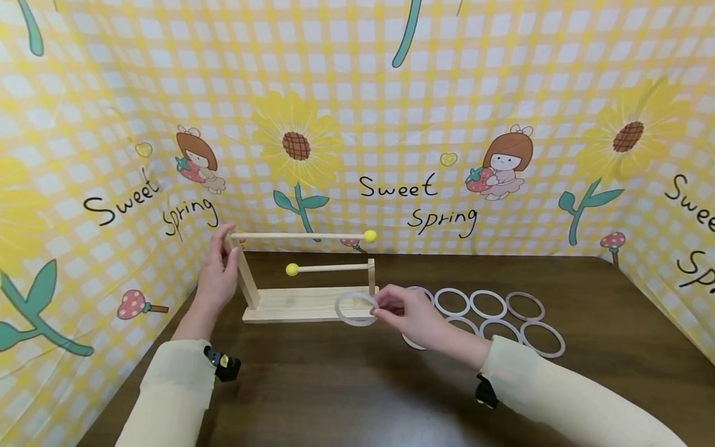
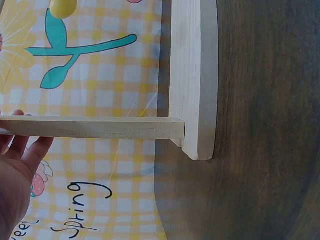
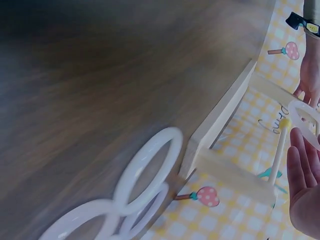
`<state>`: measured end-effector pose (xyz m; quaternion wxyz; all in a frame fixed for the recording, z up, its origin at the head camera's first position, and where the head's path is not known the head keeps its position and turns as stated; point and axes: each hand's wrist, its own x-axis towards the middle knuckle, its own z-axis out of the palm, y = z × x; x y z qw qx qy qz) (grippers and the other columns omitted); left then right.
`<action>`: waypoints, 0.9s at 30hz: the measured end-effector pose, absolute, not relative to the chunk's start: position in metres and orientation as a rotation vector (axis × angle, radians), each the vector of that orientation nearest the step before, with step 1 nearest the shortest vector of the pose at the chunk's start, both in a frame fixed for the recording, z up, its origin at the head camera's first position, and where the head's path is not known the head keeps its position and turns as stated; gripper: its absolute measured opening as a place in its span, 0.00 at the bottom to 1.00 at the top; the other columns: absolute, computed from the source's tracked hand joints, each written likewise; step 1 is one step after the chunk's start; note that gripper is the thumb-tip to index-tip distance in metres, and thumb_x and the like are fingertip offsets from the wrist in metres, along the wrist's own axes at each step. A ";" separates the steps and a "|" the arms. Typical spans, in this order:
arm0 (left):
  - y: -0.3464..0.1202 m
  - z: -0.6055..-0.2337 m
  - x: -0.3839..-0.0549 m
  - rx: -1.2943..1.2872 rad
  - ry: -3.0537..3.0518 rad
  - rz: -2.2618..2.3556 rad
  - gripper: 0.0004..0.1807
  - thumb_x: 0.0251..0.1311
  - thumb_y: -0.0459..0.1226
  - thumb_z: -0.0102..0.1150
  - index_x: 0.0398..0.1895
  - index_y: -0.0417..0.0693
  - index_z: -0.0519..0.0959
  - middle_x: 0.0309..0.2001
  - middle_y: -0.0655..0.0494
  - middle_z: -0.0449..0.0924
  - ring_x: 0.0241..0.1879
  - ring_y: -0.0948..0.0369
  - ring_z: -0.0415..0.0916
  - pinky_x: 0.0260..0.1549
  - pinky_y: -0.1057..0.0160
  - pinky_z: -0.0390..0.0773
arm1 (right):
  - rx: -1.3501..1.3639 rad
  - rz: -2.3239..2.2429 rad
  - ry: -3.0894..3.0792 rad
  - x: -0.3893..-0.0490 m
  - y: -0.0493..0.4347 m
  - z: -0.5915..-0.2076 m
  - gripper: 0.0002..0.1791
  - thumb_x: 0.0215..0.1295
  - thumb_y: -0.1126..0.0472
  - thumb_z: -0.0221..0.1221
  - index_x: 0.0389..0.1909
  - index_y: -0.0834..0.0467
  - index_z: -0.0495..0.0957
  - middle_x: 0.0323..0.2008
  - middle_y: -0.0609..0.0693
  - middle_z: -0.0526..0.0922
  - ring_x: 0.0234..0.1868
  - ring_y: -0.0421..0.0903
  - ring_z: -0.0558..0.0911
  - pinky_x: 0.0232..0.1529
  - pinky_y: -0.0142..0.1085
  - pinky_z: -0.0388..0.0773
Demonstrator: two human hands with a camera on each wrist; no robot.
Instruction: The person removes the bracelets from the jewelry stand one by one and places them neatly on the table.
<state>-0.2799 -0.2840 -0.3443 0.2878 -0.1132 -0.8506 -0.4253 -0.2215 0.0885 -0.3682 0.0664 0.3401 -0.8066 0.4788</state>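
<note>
A wooden stand (image 1: 301,304) has a tall post (image 1: 246,273) on its left and a short post (image 1: 371,276) on its right. From the tall post runs a long dowel (image 1: 301,236) tipped with a yellow ball (image 1: 370,236); a shorter dowel (image 1: 333,268) below points left, ending in another yellow ball (image 1: 292,269). My left hand (image 1: 218,276) grips the tall post near its top, fingers behind the wood in the left wrist view. Between thumb and fingers, my right hand (image 1: 416,316) pinches a whitish ring (image 1: 357,323), held in front of the base's right end.
Several similar whitish rings (image 1: 543,356) lie in two rows on the dark wooden table (image 1: 313,397), right of the stand and partly behind my right hand. A yellow checked cloth (image 1: 357,124) rises at the back and sides.
</note>
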 end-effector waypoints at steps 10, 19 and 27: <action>-0.285 -0.345 -0.281 -0.320 -2.259 -1.101 0.25 0.74 0.30 0.41 0.71 0.52 0.58 0.55 0.36 0.74 0.53 0.44 0.72 0.36 0.73 0.66 | 0.963 1.386 -2.538 -0.213 0.137 -0.374 0.05 0.64 0.67 0.63 0.40 0.58 0.79 0.32 0.47 0.84 0.34 0.44 0.83 0.36 0.34 0.79; -0.285 -0.344 -0.281 -0.300 -2.275 -1.085 0.25 0.74 0.32 0.41 0.72 0.55 0.57 0.55 0.36 0.75 0.47 0.46 0.73 0.32 0.69 0.67 | 1.042 1.349 -2.544 -0.205 0.170 -0.381 0.07 0.66 0.69 0.60 0.43 0.61 0.76 0.33 0.47 0.84 0.35 0.43 0.83 0.34 0.33 0.78; -0.284 -0.344 -0.280 -0.296 -2.282 -1.128 0.25 0.75 0.32 0.40 0.72 0.55 0.56 0.56 0.36 0.73 0.56 0.42 0.71 0.45 0.47 0.71 | 1.144 1.284 -2.700 -0.198 0.186 -0.385 0.08 0.65 0.70 0.60 0.43 0.60 0.76 0.31 0.47 0.84 0.33 0.38 0.81 0.32 0.32 0.76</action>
